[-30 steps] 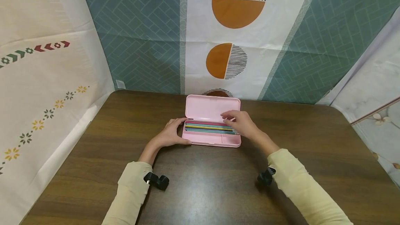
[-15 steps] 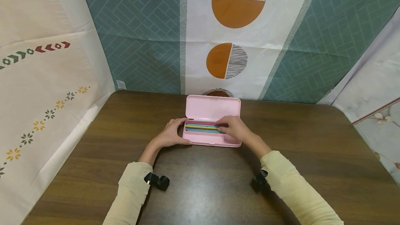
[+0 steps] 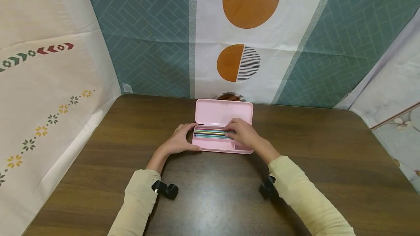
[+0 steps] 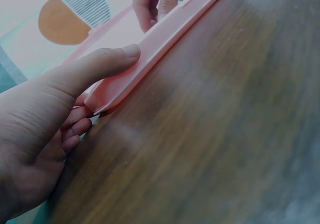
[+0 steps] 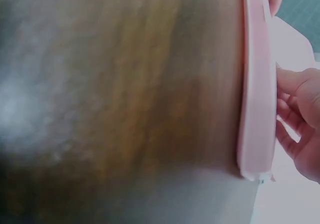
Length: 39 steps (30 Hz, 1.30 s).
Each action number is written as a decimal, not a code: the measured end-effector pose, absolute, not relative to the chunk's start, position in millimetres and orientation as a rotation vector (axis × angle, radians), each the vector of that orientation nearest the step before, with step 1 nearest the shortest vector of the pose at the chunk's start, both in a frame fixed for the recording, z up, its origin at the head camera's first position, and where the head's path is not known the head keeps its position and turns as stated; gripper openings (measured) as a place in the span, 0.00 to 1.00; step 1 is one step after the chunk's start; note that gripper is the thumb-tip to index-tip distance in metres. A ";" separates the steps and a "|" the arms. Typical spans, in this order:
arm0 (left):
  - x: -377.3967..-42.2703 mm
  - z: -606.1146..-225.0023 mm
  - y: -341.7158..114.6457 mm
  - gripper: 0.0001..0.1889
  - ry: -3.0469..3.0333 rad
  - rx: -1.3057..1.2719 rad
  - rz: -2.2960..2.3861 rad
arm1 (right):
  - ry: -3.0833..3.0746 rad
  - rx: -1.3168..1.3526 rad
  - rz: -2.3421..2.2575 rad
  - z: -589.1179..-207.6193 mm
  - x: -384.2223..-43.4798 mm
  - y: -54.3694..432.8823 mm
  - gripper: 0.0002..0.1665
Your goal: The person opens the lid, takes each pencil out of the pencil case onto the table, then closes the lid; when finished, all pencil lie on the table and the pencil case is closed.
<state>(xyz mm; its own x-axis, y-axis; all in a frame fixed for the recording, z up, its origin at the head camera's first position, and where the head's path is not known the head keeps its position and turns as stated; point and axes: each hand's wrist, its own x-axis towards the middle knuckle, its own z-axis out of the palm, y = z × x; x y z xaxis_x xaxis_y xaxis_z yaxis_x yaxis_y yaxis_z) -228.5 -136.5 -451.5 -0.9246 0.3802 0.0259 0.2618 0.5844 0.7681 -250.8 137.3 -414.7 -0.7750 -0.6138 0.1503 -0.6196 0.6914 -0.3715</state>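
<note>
A pink pencil case [image 3: 213,145] lies with its lid raised on the table. Several coloured pencils [image 3: 210,133] lie side by side in its rear compartment. My left hand [image 3: 178,140] grips the case's left end, the thumb against the front wall and the other fingers round the end, as the left wrist view shows. Over the right half of the case, my right hand [image 3: 244,134] reaches in and pinches at the pencils with thumb and fingers. The case wall [image 5: 260,83] hides those fingertips in the right wrist view, and the hand covers the pencils' right ends.
The raised lid [image 3: 223,111] leans back near the patterned cloth [image 3: 226,63] behind the table. A small divider splits the front compartment near its right end. Brown wooden table top [image 3: 210,188] extends in front of the case.
My right hand has moved left from the case's right end onto the pencils, its fingers now down among them. My left hand and the case have stayed in place.
</note>
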 end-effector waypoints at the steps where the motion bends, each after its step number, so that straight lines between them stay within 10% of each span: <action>1: -228.4 -451.5 -136.6 0.50 2.671 0.544 1.258 | -2.878 1.055 0.629 -414.2 -250.9 136.4 0.13; 39: -228.5 -453.0 -135.3 0.50 2.685 0.532 1.249 | -2.803 0.912 0.723 -380.7 -254.7 140.0 0.10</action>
